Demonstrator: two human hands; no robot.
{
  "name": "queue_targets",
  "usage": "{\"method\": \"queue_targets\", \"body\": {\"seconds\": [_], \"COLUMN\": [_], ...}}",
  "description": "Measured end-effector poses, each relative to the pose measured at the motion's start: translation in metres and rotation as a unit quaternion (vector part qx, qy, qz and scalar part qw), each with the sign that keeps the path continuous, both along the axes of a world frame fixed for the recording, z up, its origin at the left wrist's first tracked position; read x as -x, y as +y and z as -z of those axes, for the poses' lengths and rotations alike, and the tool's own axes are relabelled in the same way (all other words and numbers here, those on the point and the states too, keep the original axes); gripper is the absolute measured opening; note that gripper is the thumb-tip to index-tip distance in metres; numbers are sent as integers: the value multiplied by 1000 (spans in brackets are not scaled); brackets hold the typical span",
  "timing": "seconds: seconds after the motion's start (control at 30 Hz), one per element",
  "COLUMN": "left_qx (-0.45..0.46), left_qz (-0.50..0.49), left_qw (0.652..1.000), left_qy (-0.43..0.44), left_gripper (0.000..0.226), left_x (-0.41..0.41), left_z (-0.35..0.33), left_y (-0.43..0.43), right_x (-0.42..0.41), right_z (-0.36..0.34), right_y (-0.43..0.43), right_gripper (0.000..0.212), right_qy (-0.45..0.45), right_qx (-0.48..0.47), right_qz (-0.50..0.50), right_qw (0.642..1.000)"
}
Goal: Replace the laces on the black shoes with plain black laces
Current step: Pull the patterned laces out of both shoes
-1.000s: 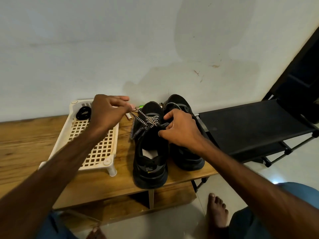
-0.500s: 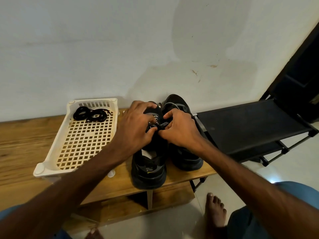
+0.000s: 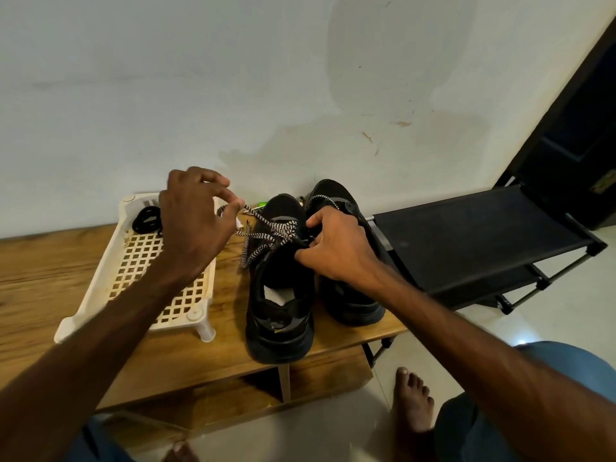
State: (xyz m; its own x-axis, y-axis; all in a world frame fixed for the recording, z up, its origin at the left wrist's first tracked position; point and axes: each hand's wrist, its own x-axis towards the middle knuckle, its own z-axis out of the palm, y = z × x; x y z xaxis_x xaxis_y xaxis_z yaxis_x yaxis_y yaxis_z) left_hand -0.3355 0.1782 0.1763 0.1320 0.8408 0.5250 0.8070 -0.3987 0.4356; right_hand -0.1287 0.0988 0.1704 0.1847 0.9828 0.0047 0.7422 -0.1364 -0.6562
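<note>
Fingers of the left hand pinch the black-and-white speckled lace, stretched toward ten o'clock from the nearer black mesh shoe on the wooden surface; fingers of the right hand clench its eyelet edge.

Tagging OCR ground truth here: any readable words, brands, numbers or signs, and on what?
No legible text in this frame.
White patch inside the near shoe: no readable print.
Yellowish mark on its heel: too small to read.
Patterned lace: checks only, no lettering.
Tray: no markings visible.
</note>
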Motion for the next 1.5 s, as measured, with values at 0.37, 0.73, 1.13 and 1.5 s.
{"method": "queue_targets", "body": {"seconds": [0.37, 0.73, 1.13, 1.5], "left_qx": [53, 44, 81, 150], "left_qz": [182, 182, 4, 118], "left_qw": [976, 979, 997, 979], "left_qy": [107, 79, 20, 70], "left_gripper": [15, 6, 25, 23], "left_x": [-35, -37, 4, -24], "left_z": [5, 5, -7, -7], "left_y": [-40, -40, -15, -54], "right_x": [-1, -1, -1, 24], "right_z": [-1, -1, -2, -7], "right_y": [0, -2, -9, -4], "right_gripper": [65, 64, 59, 37], "right_qy": [3, 12, 9, -166], "right_qx": [-4, 5, 3, -98], "right_qz": [-1, 0, 5, -81], "right_qw": [1000, 1000, 1000, 978]}}
